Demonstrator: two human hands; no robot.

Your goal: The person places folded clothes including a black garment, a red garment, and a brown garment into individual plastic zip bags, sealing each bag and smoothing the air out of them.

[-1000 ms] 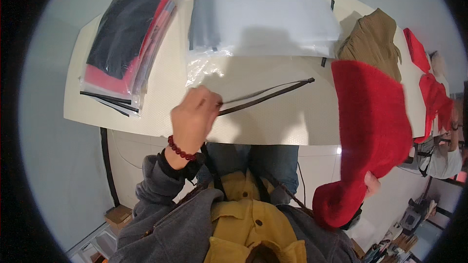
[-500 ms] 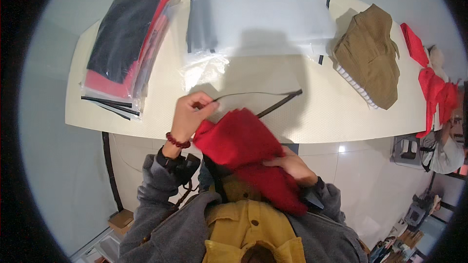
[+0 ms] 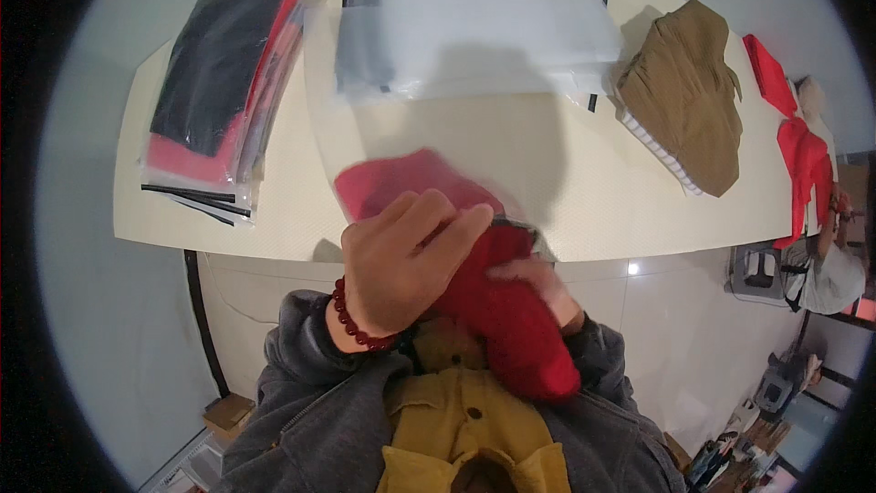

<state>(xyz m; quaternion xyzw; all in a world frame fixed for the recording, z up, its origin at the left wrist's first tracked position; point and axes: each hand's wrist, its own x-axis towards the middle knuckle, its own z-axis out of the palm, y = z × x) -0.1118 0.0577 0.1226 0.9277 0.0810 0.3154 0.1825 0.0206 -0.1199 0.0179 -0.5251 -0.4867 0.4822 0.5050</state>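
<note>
A folded red garment (image 3: 529,347) lies across the near edge of the table. Its far end shows paler through a clear plastic bag (image 3: 401,173). My left hand (image 3: 411,260) is closed over the cloth, its curled fingers pinching the bag at its dark-edged mouth. Slightly blurred, my right hand (image 3: 540,285) grips the uncovered part of the garment, just on the near side of the bag's mouth. The near end of the red cloth hangs down in front of my yellow shirt.
Bagged black and red garments (image 3: 219,64) are stacked at the left. Flat clear bags with black strips (image 3: 484,27) lie at the far middle. A folded brown garment (image 3: 684,96) rests at the right. Beyond it are red garments (image 3: 803,164) and another person's arm (image 3: 835,269).
The bag, whose mouth my left hand held apart from the cloth, now covers the garment's far end. My left hand has swung right, over the cloth. My right hand has stayed at the garment.
</note>
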